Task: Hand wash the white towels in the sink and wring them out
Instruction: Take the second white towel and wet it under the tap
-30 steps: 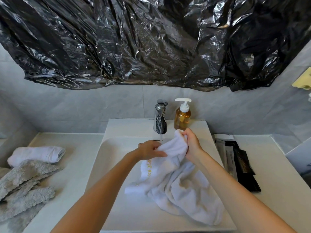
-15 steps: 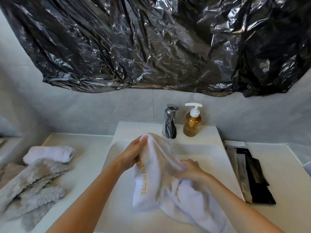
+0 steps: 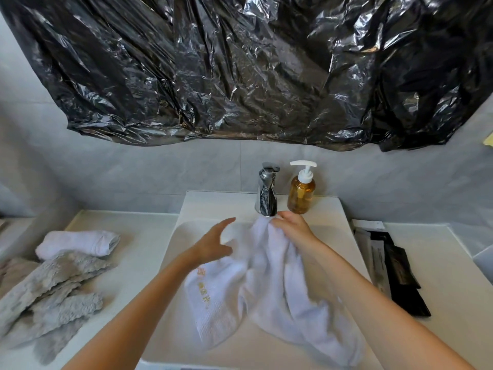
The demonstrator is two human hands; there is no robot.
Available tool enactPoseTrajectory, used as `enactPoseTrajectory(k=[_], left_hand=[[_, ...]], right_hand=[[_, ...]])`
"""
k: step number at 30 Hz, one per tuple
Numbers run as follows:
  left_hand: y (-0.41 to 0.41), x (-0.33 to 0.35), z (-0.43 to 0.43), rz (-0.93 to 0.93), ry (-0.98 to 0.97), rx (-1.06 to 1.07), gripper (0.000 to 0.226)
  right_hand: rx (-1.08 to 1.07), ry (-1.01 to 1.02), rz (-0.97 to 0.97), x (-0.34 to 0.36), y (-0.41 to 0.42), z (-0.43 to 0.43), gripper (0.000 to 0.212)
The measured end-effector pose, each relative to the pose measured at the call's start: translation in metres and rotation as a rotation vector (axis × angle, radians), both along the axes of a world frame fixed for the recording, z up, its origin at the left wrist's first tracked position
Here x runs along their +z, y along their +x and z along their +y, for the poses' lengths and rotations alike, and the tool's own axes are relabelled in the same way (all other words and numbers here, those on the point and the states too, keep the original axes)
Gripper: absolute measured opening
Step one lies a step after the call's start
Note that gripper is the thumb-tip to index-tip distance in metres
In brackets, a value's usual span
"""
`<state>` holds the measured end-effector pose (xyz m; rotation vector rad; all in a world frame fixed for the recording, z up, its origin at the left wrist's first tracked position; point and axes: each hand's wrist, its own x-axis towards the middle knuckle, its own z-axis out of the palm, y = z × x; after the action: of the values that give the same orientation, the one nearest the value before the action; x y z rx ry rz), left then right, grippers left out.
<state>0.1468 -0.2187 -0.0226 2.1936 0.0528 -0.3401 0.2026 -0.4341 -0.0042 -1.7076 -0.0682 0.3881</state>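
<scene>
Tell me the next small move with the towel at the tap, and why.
Probably bring the left hand back onto the towel. Only the right hand pinches it, bunched under the tap, while the left hovers open beside it and the rest lies slack in the sink.

Terry-cloth towel (image 3: 269, 284); glossy chrome faucet (image 3: 266, 193); crinkled shiny plastic sheet (image 3: 240, 70).

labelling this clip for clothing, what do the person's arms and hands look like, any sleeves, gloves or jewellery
Both forearms are bare as far as the frame shows, with no sleeve edge in view. The left hand and right hand are bare too: no gloves, and no rings, watch or bracelet visible on the fingers or wrists. Any sleeves higher up lie outside the picture.
</scene>
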Motion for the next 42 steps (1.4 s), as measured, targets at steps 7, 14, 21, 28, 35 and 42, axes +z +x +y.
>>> enactPoseTrajectory(k=[7,14,21,28,35,42], left_hand=[[0.019,-0.001,-0.055,0.066,-0.010,-0.063,0.021],[0.026,0.001,-0.040,0.148,-0.586,0.496,0.033],[0.026,0.017,-0.018,0.028,-0.806,0.722,0.035],[0.015,-0.001,-0.003,0.146,-0.483,0.524,0.029],[0.020,-0.016,-0.033,0.071,-0.379,0.397,0.013],[0.038,-0.019,-0.051,0.112,-0.425,0.525,0.045]], right_hand=[[0.064,0.081,0.142,0.003,-0.010,-0.008,0.026],[0.542,-0.434,0.252,-0.024,-0.009,-0.057,0.058],[0.032,-0.160,-0.006,-0.021,-0.002,-0.037,0.013],[0.029,-0.271,0.100,-0.012,0.006,-0.029,0.014],[-0.324,-0.081,0.148,-0.010,-0.004,-0.049,0.014],[-0.258,0.026,0.212,-0.012,-0.009,-0.047,0.006]])
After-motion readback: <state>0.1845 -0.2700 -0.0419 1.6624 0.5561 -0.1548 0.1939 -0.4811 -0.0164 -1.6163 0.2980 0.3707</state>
